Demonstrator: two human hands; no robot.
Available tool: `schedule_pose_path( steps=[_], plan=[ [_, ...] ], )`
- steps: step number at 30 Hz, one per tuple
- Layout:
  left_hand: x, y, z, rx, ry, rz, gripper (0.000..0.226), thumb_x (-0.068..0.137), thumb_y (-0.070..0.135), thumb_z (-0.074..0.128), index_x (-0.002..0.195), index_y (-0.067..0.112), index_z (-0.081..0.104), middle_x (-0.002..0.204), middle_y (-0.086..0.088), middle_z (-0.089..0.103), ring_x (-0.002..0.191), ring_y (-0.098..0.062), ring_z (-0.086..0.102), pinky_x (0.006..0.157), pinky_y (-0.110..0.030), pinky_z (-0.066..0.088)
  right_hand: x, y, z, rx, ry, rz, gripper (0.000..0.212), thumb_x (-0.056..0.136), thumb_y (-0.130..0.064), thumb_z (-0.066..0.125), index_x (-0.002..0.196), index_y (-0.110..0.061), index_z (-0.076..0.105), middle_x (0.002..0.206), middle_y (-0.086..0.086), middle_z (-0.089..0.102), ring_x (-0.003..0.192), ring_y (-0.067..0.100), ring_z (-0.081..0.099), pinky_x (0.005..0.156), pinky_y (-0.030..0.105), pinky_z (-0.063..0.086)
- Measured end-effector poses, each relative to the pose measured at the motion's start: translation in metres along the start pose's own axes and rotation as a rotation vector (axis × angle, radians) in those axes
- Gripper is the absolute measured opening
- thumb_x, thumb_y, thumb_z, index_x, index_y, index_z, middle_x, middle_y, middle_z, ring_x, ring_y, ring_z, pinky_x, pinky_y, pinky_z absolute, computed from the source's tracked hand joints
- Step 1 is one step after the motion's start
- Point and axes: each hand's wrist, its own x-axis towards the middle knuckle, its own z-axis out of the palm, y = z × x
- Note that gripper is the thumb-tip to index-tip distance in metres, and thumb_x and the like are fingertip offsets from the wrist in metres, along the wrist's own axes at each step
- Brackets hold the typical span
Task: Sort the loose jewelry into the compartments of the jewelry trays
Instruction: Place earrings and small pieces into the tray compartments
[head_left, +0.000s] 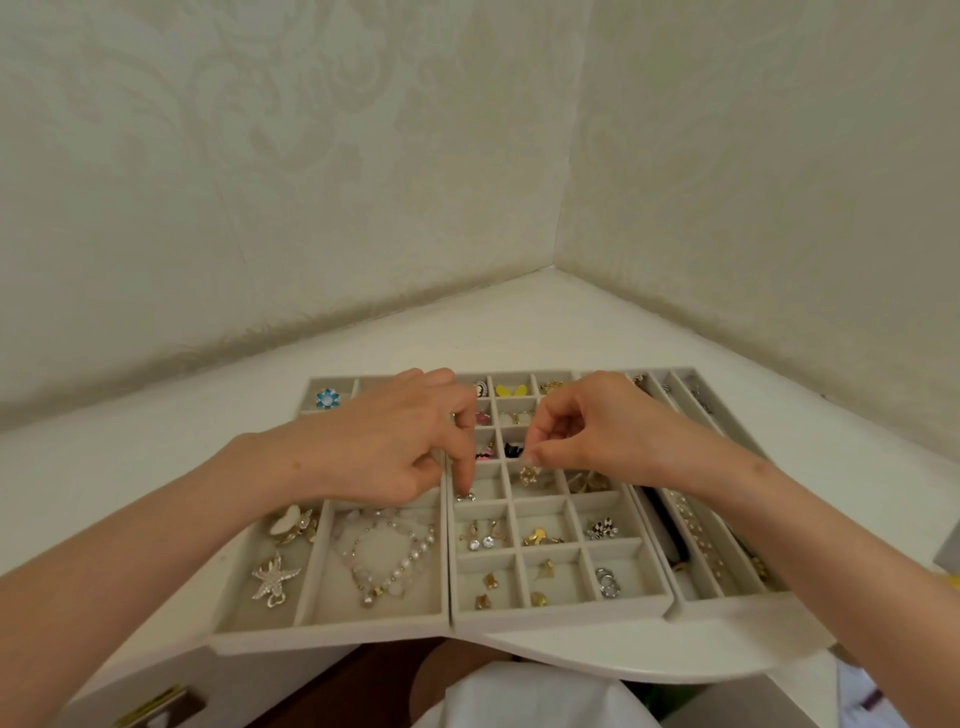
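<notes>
Overhead, the head view shows three grey velvet-lined jewelry trays side by side on a white table (130, 467) set in a corner of embossed wallpaper. Take the middle tray (558, 613), a grid of small square compartments, as the landmark.

Over its far-left part, the left hand (387, 447) reaches down with the index fingertip touching a small sparkling earring (466, 497) lying in a square compartment; the fingers are curled, and whether they grip it cannot be told.

Over its centre, the right hand (587, 431) pinches thumb and forefinger together above a gold earring (529, 475); whether anything sits between the tips cannot be told.

Left of the landmark, the left tray (332, 636) holds a rounded pearl bead necklace (387, 553) and a metallic starfish brooch (274, 579).

Right of the landmark, the right tray (727, 605) has long narrow channels containing chains.

Near the landmark's front right corner lie silver hoop rings (608, 582).
</notes>
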Motion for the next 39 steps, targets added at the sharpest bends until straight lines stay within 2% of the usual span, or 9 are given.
schedule_pose_path(
  steps=[11,15,18,22,27,30,33,36,39],
  plan=[
    [-0.002,0.0,0.001,-0.033,0.016,0.01,0.044,0.07,0.016,0.038,0.09,0.031,0.074,0.09,0.015,0.042,0.086,0.001,0.03,0.084,-0.005,0.021,0.007,-0.001,0.009,-0.021,-0.015,-0.032,0.01,0.078,-0.017,0.074,0.07,-0.021,0.07,0.064,-0.001,0.063,0.057,0.007,0.049,0.058,0.021,0.041],
    [-0.003,0.002,0.002,-0.078,-0.007,-0.049,0.032,0.076,0.024,0.043,0.088,0.038,0.068,0.088,0.018,0.044,0.088,0.001,0.036,0.084,-0.012,0.029,0.009,0.0,0.011,-0.014,-0.01,-0.053,0.006,0.079,-0.017,0.073,0.073,-0.018,0.071,0.064,-0.002,0.062,0.056,0.006,0.049,0.057,0.021,0.04],
    [0.0,0.005,0.004,-0.335,0.112,-0.228,0.013,0.086,0.027,0.056,0.082,0.039,0.056,0.082,0.016,0.054,0.079,0.001,0.047,0.074,-0.021,0.04,0.008,0.001,0.011,0.052,0.015,-0.084,0.006,0.078,-0.016,0.073,0.073,-0.019,0.071,0.061,-0.006,0.06,0.052,0.0,0.045,0.053,0.015,0.037],
    [0.003,0.01,-0.001,-0.883,0.117,-0.419,0.016,0.089,0.01,0.057,0.104,0.018,0.056,0.092,-0.001,0.071,0.081,-0.005,0.066,0.069,-0.019,0.048,0.006,-0.001,0.01,0.198,0.1,-0.164,0.009,0.078,-0.018,0.075,0.072,-0.021,0.07,0.06,-0.007,0.059,0.051,-0.002,0.045,0.053,0.012,0.036],
    [0.003,0.019,-0.012,-1.383,-0.001,-0.454,0.028,0.083,0.001,0.058,0.111,0.002,0.055,0.098,-0.017,0.071,0.087,-0.021,0.07,0.076,-0.025,0.057,0.003,-0.001,0.01,0.366,0.167,-0.258,0.003,0.081,-0.014,0.073,0.079,-0.012,0.07,0.072,0.017,0.065,0.065,0.025,0.054,0.07,0.046,0.052],
    [0.006,0.021,-0.011,-1.381,0.091,-0.52,0.023,0.081,-0.003,0.061,0.103,0.002,0.06,0.088,-0.013,0.072,0.077,-0.014,0.07,0.069,-0.021,0.057,0.003,0.0,0.009,0.346,0.182,-0.263,0.004,0.082,-0.016,0.073,0.079,-0.018,0.071,0.066,0.003,0.065,0.065,0.031,0.057,0.073,0.047,0.053],
    [0.007,0.022,-0.008,-1.238,0.159,-0.541,0.02,0.078,0.001,0.067,0.096,0.007,0.063,0.082,-0.009,0.072,0.073,-0.011,0.069,0.064,-0.016,0.055,0.005,0.001,0.008,0.311,0.179,-0.251,0.007,0.082,-0.015,0.072,0.077,-0.021,0.07,0.056,-0.015,0.059,0.055,0.003,0.047,0.056,0.019,0.043],
    [0.007,0.024,-0.007,-1.065,0.235,-0.542,0.023,0.075,0.001,0.071,0.095,0.008,0.061,0.07,-0.002,0.071,0.064,-0.008,0.068,0.059,-0.014,0.05,0.005,0.001,0.007,0.318,0.181,-0.215,0.006,0.082,-0.016,0.071,0.081,-0.022,0.071,0.06,-0.014,0.062,0.057,0.006,0.053,0.056,0.015,0.042],
    [0.008,0.024,-0.005,-0.919,0.263,-0.527,0.03,0.073,0.004,0.074,0.097,0.01,0.058,0.069,-0.001,0.071,0.068,-0.013,0.07,0.072,-0.021,0.054,0.005,0.0,0.008,0.366,0.153,-0.18,0.006,0.082,-0.018,0.071,0.088,-0.019,0.072,0.067,-0.01,0.067,0.06,0.008,0.058,0.057,0.014,0.045]
  ],
)
